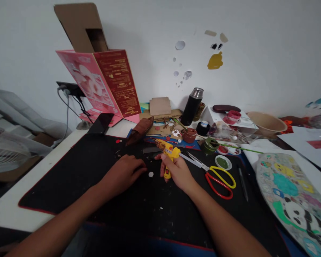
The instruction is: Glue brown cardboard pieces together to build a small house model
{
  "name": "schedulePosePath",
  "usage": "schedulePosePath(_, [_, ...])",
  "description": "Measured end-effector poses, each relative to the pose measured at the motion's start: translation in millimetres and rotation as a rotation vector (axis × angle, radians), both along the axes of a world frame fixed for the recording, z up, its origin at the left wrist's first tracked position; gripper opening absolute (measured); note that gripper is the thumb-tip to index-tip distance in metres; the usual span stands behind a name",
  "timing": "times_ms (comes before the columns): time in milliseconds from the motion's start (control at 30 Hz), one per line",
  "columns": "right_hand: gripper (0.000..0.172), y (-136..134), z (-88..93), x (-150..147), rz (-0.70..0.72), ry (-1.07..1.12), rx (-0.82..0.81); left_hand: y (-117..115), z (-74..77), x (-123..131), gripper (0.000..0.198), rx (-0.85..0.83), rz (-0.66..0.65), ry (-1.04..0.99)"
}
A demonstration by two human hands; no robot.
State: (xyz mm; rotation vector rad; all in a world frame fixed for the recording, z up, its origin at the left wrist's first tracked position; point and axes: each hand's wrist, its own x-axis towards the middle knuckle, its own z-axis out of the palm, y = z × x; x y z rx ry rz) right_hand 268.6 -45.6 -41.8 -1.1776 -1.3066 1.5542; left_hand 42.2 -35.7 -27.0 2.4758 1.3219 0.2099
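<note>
My right hand [178,171] is wrapped round the handle of a yellow hot glue gun [172,152], whose brown-stained nozzle points up and left. A pale glue stick [188,157] sticks out from its back. My left hand [125,173] rests on the black mat [77,175], palm down and holding nothing I can see, with the thumb a little apart from the bent fingers. Between my two hands lies a small white disc [151,174]. Scissors [219,178] with red and yellow handles lie open just right of my right hand.
Behind the mat stand a black thermos [191,109], a brown paint jar [189,135] and a green paint jar [209,145]. A brown pouch-like object [140,131] and a phone [101,123] lie at the left. On the right are a pen [243,184] and a painted round board [289,192].
</note>
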Motion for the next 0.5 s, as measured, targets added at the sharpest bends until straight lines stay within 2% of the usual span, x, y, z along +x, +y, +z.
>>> schedulePosePath(100, [0.065,-4.0,-2.8,-3.5,0.03,-0.022,-0.013,-3.3,3.7,0.2,0.017,-0.093,0.001,0.084])
schedulePosePath(200, [0.063,-7.6,-8.9,-6.4,0.032,-0.119,0.013,-5.7,6.8,7.0,0.023,-0.099,-0.037,0.135])
schedulePosePath(367, [0.066,-9.0,-15.0,-7.4,0.021,-0.182,0.035,-5.3,2.0,14.1,0.016,-0.089,-0.114,0.02])
schedulePosePath(500, [0.065,-8.4,-13.5,-7.4,0.014,-0.161,0.03,-5.9,-2.3,16.4,0.011,-0.104,-0.106,-0.026])
